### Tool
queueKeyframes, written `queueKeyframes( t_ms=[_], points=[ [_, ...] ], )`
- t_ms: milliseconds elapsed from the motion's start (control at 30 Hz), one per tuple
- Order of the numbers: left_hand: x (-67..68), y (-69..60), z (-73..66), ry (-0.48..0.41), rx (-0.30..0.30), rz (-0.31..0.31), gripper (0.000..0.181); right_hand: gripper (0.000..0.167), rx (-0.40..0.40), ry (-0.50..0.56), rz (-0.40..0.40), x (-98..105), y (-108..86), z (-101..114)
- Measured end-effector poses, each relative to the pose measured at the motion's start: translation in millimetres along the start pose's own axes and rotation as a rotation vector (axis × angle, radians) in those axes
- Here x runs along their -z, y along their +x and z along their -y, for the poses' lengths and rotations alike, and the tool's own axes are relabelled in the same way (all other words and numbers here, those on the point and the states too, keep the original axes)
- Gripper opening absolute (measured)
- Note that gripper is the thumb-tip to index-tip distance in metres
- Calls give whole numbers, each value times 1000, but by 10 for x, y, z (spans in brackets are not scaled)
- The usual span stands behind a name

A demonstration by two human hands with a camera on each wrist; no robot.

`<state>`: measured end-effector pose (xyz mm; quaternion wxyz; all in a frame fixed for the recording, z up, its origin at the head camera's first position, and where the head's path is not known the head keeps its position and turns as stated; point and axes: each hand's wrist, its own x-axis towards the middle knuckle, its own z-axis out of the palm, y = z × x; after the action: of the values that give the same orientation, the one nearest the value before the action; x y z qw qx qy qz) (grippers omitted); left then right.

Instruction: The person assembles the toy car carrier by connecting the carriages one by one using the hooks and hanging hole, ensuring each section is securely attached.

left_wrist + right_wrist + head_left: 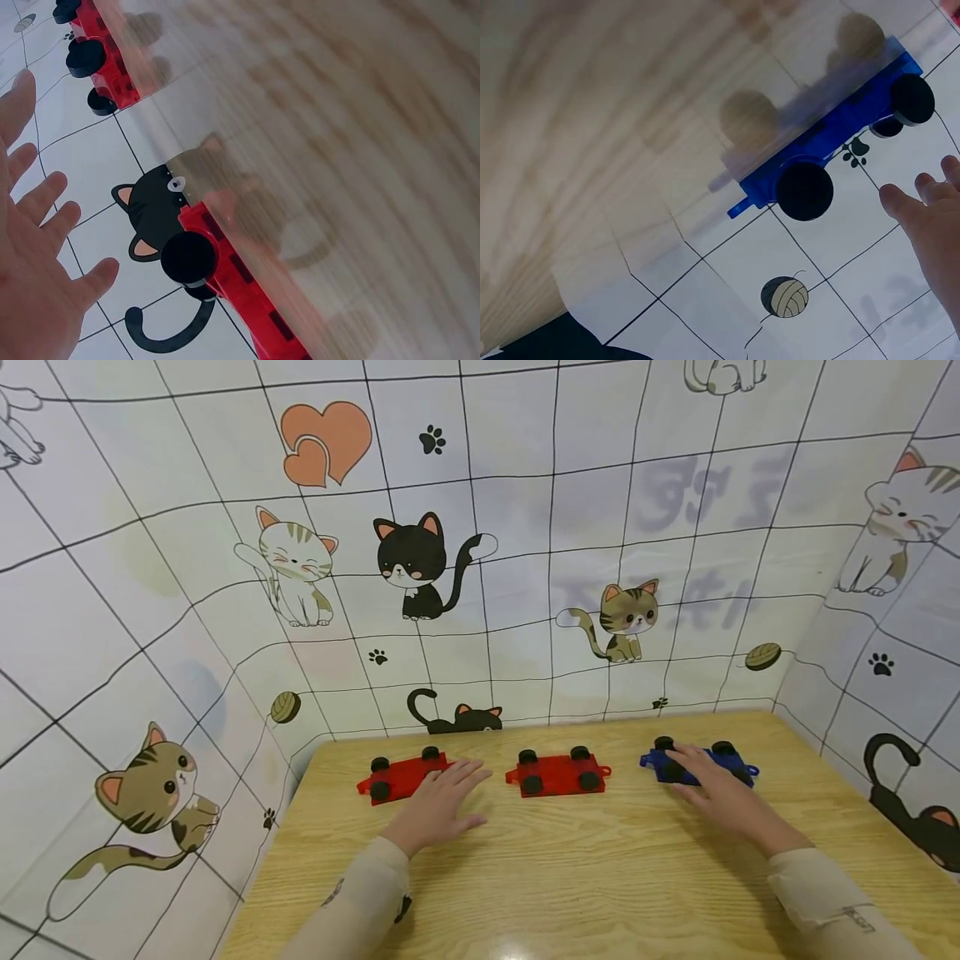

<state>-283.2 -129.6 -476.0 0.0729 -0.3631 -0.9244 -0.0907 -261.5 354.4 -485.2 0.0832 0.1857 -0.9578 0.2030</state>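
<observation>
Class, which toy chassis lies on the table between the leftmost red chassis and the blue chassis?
The head view shows it: a second red chassis, wheels up, touching neither neighbour.

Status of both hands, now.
Left hand: open, holding nothing, near the leftmost red wheeled piece.
Right hand: open, holding nothing, near the blue wheeled piece.

No readable text. Faint purple characters [697, 497] on far wall [517, 527], right side: too blurred. Marks [858, 919] on sleeves [825, 881]: illegible.
</observation>
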Motion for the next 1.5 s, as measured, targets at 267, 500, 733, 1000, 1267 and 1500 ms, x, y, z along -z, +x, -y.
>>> queueKeyframes(
  t_ms=[267,500,733,1000,1267,1500],
  points=[
    [-66,45,18,15,5,-8,74,62,-7,23,-13,44,-11,-129],
    [-67,89,0,-18,27,-2,77,61,-7,13,-1,78,-14,-206],
    [-38,171,-58,-14,52,12,76,62,-14,20,7,71,3,-249],
    [-104,279,-94,-47,53,30,76,63,-21,9,23,92,-3,-303],
    [-178,405,-170,-66,71,61,76,63,-33,-8,30,127,-20,-372],
    [-233,571,-291,-49,49,67,76,64,-50,-11,50,128,10,-380]
  ],
)
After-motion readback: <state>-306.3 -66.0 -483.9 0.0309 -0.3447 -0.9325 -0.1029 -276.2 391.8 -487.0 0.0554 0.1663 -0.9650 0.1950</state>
